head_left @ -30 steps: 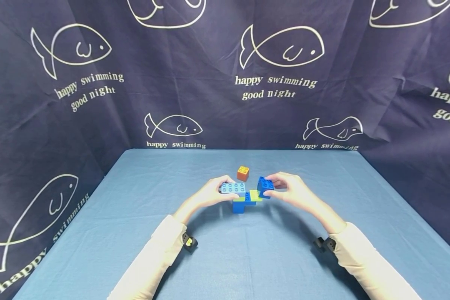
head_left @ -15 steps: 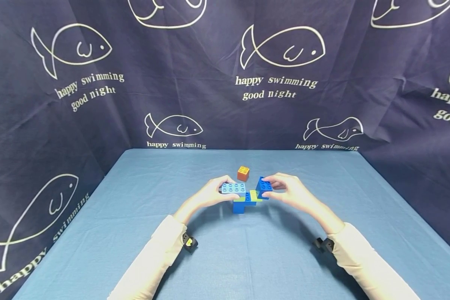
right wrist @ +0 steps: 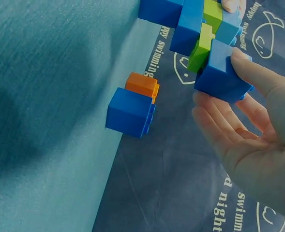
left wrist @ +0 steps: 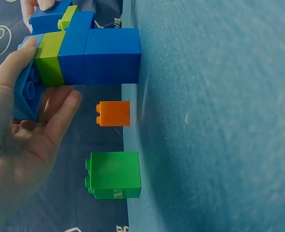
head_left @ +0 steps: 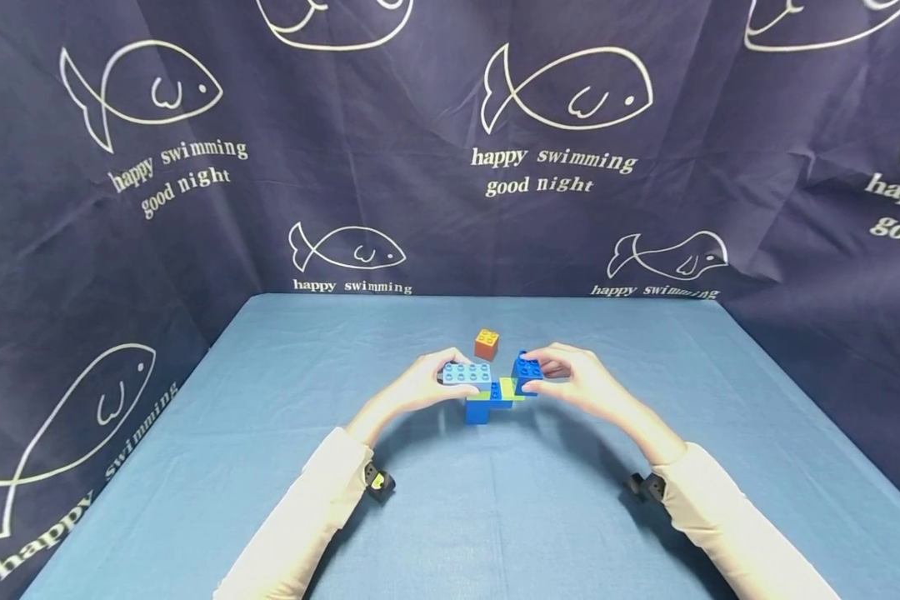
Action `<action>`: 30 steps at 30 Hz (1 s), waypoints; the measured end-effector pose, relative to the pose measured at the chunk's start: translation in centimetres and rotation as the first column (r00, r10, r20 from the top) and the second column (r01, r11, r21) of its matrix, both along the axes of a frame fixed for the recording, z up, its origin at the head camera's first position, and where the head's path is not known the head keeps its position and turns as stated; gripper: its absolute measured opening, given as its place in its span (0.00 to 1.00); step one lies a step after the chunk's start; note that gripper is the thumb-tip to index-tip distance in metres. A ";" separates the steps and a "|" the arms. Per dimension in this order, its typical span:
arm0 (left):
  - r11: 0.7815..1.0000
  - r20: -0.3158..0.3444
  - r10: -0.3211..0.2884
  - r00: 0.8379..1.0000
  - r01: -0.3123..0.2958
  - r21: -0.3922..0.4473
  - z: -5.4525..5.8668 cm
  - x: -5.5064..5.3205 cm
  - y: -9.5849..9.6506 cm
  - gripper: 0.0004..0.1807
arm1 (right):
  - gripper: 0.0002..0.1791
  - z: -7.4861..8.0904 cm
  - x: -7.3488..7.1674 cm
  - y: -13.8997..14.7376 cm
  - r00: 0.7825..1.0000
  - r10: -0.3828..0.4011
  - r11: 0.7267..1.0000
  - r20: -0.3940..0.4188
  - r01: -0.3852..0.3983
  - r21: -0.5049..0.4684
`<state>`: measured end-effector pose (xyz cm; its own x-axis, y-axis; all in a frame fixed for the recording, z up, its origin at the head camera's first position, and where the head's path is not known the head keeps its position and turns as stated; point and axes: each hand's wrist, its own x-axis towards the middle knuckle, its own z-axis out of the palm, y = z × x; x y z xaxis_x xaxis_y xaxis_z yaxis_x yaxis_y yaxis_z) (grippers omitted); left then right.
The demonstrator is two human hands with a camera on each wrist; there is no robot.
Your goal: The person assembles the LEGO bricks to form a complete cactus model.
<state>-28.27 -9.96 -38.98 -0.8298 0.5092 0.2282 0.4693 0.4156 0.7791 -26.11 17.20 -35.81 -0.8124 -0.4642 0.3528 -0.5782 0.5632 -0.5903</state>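
A small structure of toy building bricks stands on the table, with a dark blue brick (head_left: 477,412) at its foot. At its upper left is a light blue brick (head_left: 466,375), which my left hand (head_left: 422,386) grips between thumb and fingers. On the right side sits a lime green brick (head_left: 507,388), thinner than the others in the right wrist view. My right hand (head_left: 583,380) pinches a dark blue brick (right wrist: 224,71) right at that lime brick, slightly tilted. The underside of the held brick is partly hidden.
An orange brick (head_left: 486,343) stands behind the structure. A green brick (left wrist: 115,175) shows in the left wrist view, and a loose blue brick (right wrist: 128,112) in the right wrist view. Blue cloth covers the table (head_left: 450,517); a dark fish-print curtain (head_left: 420,150) hangs behind.
My right hand has moved slightly left with the dark blue brick, bringing it closer over the lime brick and changing its tilt. The left hand holds nearly still. The head view has shifted slightly.
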 end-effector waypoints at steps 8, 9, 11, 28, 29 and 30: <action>1.000 -0.013 0.007 1.000 -0.007 0.000 0.0 -0.1 0.0 0.17 | 0.23 0.1 -0.1 -0.1 1.000 -0.005 1.000 0.019 0.005 0.004; 1.000 -0.013 0.008 1.000 -0.008 0.000 0.0 -0.1 0.0 0.17 | 0.23 0.1 -0.1 -0.1 1.000 -0.004 1.000 0.025 0.004 0.002; 1.000 -0.013 0.010 1.000 -0.010 -0.004 0.1 -0.1 0.0 0.17 | 0.23 0.1 -0.1 -0.1 0.999 0.002 1.000 0.039 -0.002 -0.007; 1.000 -0.012 0.001 1.000 -0.001 -0.014 0.4 0.2 0.2 0.16 | 0.23 -0.2 -0.2 0.1 0.993 0.050 0.998 0.105 -0.045 -0.053; 1.000 -0.016 0.004 1.000 -0.004 -0.015 -0.1 -0.2 0.1 0.17 | 0.23 -0.3 -0.3 0.1 0.993 0.047 0.998 0.108 -0.042 -0.051; 1.000 -0.018 0.005 1.000 -0.005 -0.016 -0.1 -0.2 0.1 0.17 | 0.23 -0.3 -0.3 0.1 0.993 0.046 0.998 0.107 -0.041 -0.049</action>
